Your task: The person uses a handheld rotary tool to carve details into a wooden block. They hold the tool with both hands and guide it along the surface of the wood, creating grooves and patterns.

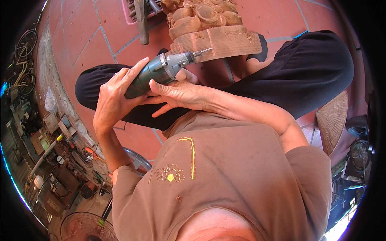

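My left hand (116, 90) is wrapped around a dark green die grinder (150, 76) with a grey nose. A thin metal bit (204, 51) sticks out of its nose, pointing right. The bit's tip overlaps the near face of a carved wooden piece (213, 42) in view; I cannot tell whether they touch. Rounded, knobbly shapes cover the far part of this carving, above a flat wooden base with reddish stripes. Just beneath the grinder, my right hand (181, 94) has its fingers stretched apart, its thumb beside the tool's body.
My crossed legs in dark trousers (305, 76) flank the carving on the red tiled floor (80, 40). At the top, a pink crate (128, 12) holds tools, with a wooden-handled tool (142, 24) across it. A conical hat (333, 122) lies right; a fan (86, 227) stands lower left.
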Motion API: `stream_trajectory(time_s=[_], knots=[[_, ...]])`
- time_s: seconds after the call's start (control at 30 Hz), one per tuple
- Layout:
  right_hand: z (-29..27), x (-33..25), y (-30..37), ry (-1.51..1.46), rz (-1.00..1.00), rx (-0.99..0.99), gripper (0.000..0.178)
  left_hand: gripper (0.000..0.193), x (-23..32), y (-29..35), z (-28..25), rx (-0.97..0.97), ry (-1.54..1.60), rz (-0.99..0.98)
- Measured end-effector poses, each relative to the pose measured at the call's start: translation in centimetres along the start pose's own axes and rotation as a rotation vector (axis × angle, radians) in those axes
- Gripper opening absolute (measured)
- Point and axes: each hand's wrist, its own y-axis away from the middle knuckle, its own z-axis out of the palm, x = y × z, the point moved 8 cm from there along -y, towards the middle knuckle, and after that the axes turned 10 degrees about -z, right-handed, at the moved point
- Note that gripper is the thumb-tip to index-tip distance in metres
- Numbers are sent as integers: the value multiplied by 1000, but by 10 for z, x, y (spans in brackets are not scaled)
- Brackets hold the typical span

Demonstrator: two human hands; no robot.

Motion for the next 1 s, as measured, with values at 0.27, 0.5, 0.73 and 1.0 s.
stream_trajectory(time_s=[0.27, 0.5, 0.73, 1.0], knots=[[3, 1, 3, -23, 2, 0, 88, 92, 2, 2, 0, -20, 9, 0], [7, 7, 9, -13, 51, -14, 95, 89, 1, 6, 2, -44, 27, 10], [10, 3, 10, -16, 48, -11, 100, 87, 2, 6, 2, -37, -2, 21], [9, 4, 11, -1, 53, 1, 98, 88, 4, 5, 3, -23, -4, 38]])
